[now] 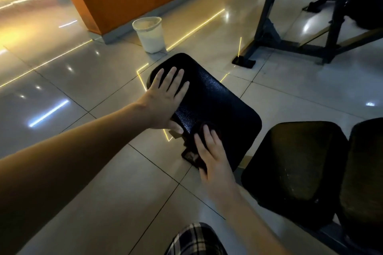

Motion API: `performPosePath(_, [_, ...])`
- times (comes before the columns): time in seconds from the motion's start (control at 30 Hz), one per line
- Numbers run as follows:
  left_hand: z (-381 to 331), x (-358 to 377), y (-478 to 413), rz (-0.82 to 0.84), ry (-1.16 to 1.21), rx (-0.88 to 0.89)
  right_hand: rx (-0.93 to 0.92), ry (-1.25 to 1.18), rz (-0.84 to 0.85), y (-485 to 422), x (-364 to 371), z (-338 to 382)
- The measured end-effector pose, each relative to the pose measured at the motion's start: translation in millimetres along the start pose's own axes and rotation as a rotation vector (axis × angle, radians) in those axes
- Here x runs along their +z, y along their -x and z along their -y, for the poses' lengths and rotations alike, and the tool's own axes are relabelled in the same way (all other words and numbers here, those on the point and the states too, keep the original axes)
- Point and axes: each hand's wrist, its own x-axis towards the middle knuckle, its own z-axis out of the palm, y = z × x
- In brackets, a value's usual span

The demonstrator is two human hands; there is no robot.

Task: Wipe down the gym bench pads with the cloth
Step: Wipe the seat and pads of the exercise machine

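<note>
A black textured bench pad [215, 99] fills the middle of the view. My left hand [165, 97] lies flat on its left side with the fingers spread and straight. My right hand [211, 151] presses a dark cloth [192, 151] against the pad's near left edge with straight fingers. Most of the cloth is under that hand; part of it hangs off the pad's edge. Two more dark pads sit to the right, a large one [294, 172] and another [364, 176] at the frame's edge.
A white bucket [150, 34] stands on the glossy tiled floor beyond the pad, beside an orange wall [128, 0]. A dark metal machine frame [269, 27] rises at the back right. My plaid-clad knee [194, 238] shows at the bottom.
</note>
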Motion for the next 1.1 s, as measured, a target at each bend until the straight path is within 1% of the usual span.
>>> performPosePath(0.07, [-11.3,1.7,-0.2,-0.020,-0.039,0.093,0.079,0.020,0.036,30.3,-1.6,-9.3])
performPosePath(0.13, [-24.4,4.4,-1.9,-0.015,-0.050,0.148,0.158,0.012,0.024,30.9,-2.0,-6.8])
performPosePath(0.2, [-32.6,4.7,-4.9,0.003,-0.033,0.145,0.231,-0.044,-0.041,4.4,-3.0,-0.8])
performPosePath(0.3, [-32.6,5.0,-6.7,0.005,-0.028,0.133,0.397,-0.100,-0.161,-67.4,-16.4,-11.5])
performPosePath(0.4, [-31.6,3.0,-6.0,0.024,-0.035,0.135,0.528,-0.123,-0.187,-124.9,-34.9,-33.6])
performPosePath(0.47, [-32.9,1.4,-6.7,0.037,-0.044,0.129,0.536,-0.098,-0.198,-125.9,-33.9,-36.0])
performPosePath(0.57, [-34.6,-0.7,-9.2,0.073,-0.042,0.123,0.453,-0.069,-0.230,-79.2,-22.5,-18.8])
performPosePath(0.67, [-35.6,0.3,-11.3,0.076,-0.048,0.121,0.386,-0.089,-0.149,-15.6,-8.0,2.7])
performPosePath(0.77, [-36.0,-0.3,-11.8,0.079,-0.054,0.118,0.357,-0.069,-0.084,14.1,-0.7,13.2])
performPosePath(0.87, [-39.6,-4.2,-13.9,0.113,-0.030,0.108,0.412,-0.096,-0.108,-5.9,-5.7,9.1])
performPosePath(0.97, [-44.2,-4.8,-16.4,0.136,-0.020,0.086,0.516,-0.105,-0.178,-57.1,-19.1,-14.2])
performPosePath(1.1, [-45.1,-4.8,-18.4,0.142,-0.018,0.066,0.656,-0.066,-0.203,-120.7,-36.3,-45.7])
